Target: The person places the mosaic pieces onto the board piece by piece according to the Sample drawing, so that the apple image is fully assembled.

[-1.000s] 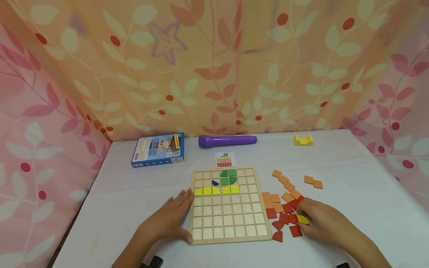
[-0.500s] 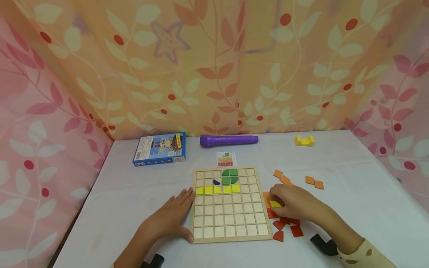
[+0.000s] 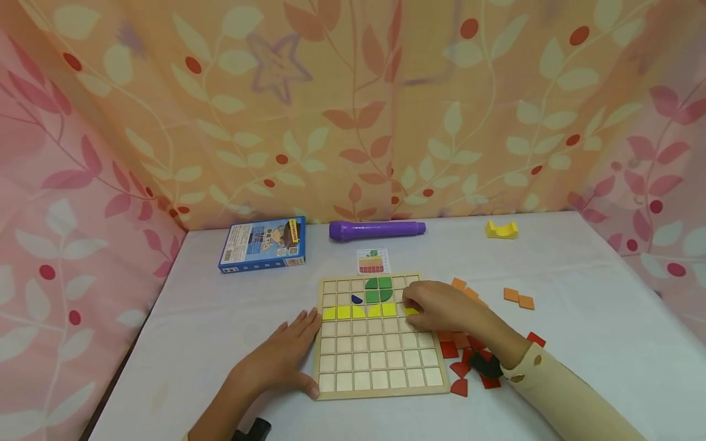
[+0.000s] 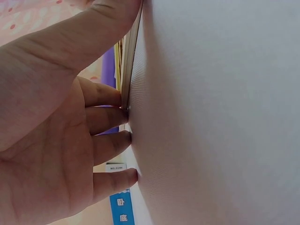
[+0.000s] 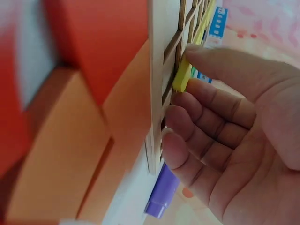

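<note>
A wooden grid board (image 3: 380, 367) lies on the white table, with green pieces (image 3: 377, 290), a small blue piece (image 3: 356, 299) and a row of yellow tiles (image 3: 358, 312) in its upper rows. My right hand (image 3: 436, 304) pinches a yellow tile (image 3: 411, 311) (image 5: 182, 75) at the right end of that row, against the board's cells (image 5: 165, 70). My left hand (image 3: 287, 355) rests flat against the board's left edge (image 4: 131, 61), its fingers (image 4: 105, 126) straight and its thumb along the front corner.
Orange tiles (image 3: 518, 298) and red tiles (image 3: 459, 369) lie scattered right of the board. A small pattern card (image 3: 372, 261), a purple tube (image 3: 377, 229), a blue box (image 3: 261, 244) and a yellow block (image 3: 501, 229) sit farther back. Patterned cloth walls surround the table.
My right hand lifted the yellow tile from the pile at the right and carried it left and up onto the board's yellow row. The left hand stayed put.
</note>
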Demonstrator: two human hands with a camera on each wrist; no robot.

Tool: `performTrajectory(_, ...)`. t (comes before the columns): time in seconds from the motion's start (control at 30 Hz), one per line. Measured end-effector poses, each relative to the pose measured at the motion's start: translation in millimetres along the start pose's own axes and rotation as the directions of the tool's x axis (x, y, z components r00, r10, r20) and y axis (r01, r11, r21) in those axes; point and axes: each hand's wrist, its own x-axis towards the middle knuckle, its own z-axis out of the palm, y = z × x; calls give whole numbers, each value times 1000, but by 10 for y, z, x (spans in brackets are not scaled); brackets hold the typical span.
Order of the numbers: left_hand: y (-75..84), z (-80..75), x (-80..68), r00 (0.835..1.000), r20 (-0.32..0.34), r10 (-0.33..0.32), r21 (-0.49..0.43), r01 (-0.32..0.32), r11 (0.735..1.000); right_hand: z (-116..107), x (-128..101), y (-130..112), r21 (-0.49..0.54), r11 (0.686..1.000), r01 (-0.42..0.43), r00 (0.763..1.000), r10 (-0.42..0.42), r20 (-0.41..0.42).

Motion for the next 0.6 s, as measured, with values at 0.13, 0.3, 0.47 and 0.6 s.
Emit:
performTrajectory(0.13,-3,-2,6,1000,2,2,-3,-2,1000,13,115,-18,35,999,-9,1000,10,-9)
performTrajectory(0.3,-11,-2,9,1000,2,4,2,-4,1000,35,167,-56,61,998,-31,999,33,-23)
performTrajectory(0.47,-11,-7,5,1000,2,3,9,-3,1000,7,108,-52,41,999,-25,1000,25,8)
performTrajectory(0.6,-3,-8,5,1000,5,2,5,-2,1000,-159,-13,62,26,996,-87,996,88,-22)
